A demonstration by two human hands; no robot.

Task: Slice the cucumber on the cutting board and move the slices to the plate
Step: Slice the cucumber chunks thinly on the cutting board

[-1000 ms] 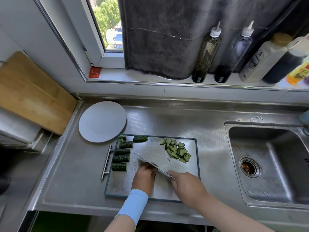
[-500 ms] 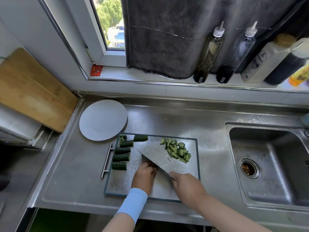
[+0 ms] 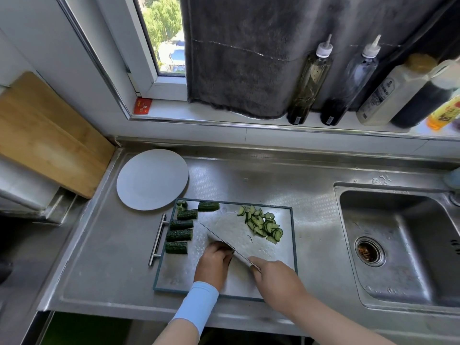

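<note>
While the right hand (image 3: 276, 277) is wrapped tight around the handle of a big cleaver-type knife (image 3: 231, 236), the blade runs diagonally up and to the left across the middle of the cutting board (image 3: 283, 247), with its wide flat side tipped toward the upper right. The left hand (image 3: 214, 262) sits right against the other side of the blade. Its fingers are curled and the tips are tucked in close to the steel. Whatever's under those fingertips is hidden, so I honestly can't tell if it's pinning a piece of cucumber or just resting there. That arm has a light blue sleeve (image 3: 196, 305) at the wrist.

The cucumber's in two groups on the board. A stack of uncut cucumber chunks (image 3: 179, 235) lines the board's left edge, lying more or less crosswise, with a couple of little end bits up in the top left corner. The finished slices (image 3: 261, 224) are in a loose heap toward the upper right of the board, clear of the blade.

The plate (image 3: 152, 179) is round and pale grey. It sits on the steel counter (image 3: 249, 180) to the upper left of the board, its lower edge right at the board's corner. A metal bar handle (image 3: 156, 240) sticks off the board's left side. The sink (image 3: 398, 245) fills the right of the frame. Along the windowsill at the top there's a row of bottles (image 3: 308, 80), with a dark grey towel (image 3: 236, 58) hanging behind them. A wooden board (image 3: 47, 135) leans at the far left.
</note>
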